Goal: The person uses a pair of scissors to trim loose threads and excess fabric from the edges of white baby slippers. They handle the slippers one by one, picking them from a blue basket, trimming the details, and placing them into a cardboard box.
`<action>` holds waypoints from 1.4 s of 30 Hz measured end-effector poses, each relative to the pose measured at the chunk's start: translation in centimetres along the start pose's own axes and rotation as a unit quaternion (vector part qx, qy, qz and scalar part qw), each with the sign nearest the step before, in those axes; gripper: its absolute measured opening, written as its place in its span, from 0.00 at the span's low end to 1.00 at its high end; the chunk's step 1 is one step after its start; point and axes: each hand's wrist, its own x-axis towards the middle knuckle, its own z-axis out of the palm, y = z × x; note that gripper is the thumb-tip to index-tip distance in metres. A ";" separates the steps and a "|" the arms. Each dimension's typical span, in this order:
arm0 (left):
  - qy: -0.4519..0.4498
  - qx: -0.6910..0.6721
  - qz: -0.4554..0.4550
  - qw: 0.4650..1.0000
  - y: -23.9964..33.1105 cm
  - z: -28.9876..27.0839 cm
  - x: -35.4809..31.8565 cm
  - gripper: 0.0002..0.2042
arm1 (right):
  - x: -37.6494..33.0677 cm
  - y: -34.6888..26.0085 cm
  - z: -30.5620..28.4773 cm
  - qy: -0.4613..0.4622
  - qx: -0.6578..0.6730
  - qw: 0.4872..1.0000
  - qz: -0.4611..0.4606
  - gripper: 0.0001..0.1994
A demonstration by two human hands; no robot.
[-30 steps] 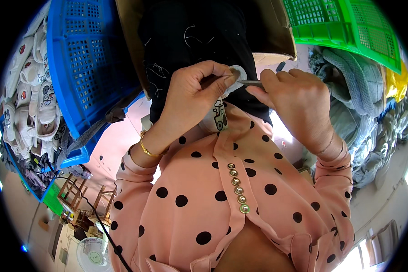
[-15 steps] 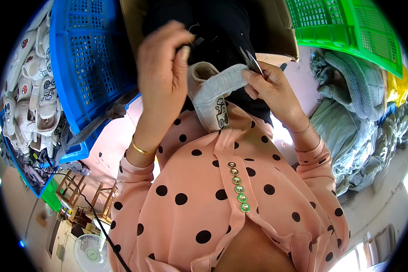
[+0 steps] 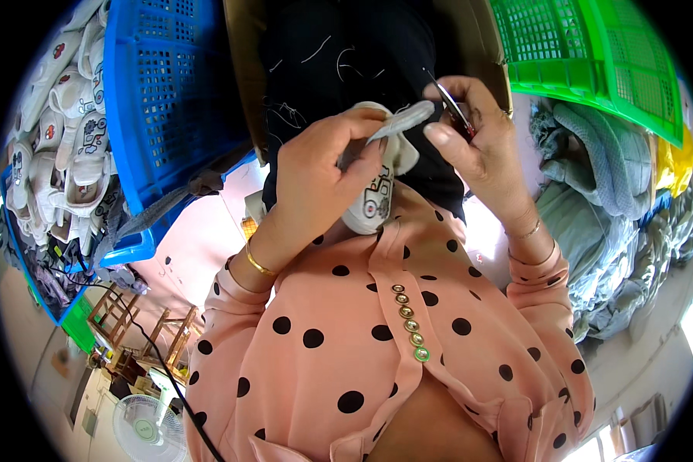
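Over my lap is a small white cloth shoe with a dark vehicle picture on its side. Its pale grey flap is pinched between the thumb and fingers of my left hand, which covers part of the shoe. My right hand is closed round a small pair of scissors, blades pointing up and to the left, just right of the flap. Whether the blades are apart is hard to make out. Several loose white threads lie on my black trousers.
A blue plastic crate stands at the left, with a heap of similar white shoes beyond it. At the right are a green crate and piles of grey cloth. A cardboard box surrounds my legs.
My left hand has come down and right onto the shoe and grips its flap. My right hand has let go of the flap and shifted slightly right, still with the scissors.
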 end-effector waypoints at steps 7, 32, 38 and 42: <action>-0.150 -0.253 -0.204 0.934 0.5 -1.4 2.4 0.07 | 1.5 1.4 -0.8 -0.062 0.135 0.988 0.049 0.11; -0.175 -0.205 -0.337 0.902 -0.7 -1.1 0.8 0.11 | -0.5 1.0 0.1 -0.016 -0.499 0.835 -0.233 0.19; -0.172 -0.226 -0.357 0.890 -0.5 -1.1 1.0 0.11 | -0.3 1.1 0.1 -0.014 -0.517 0.817 -0.256 0.18; -0.169 -0.226 -0.363 0.888 -0.3 -1.0 1.0 0.11 | 0.0 1.5 0.0 -0.001 -0.530 0.800 -0.281 0.18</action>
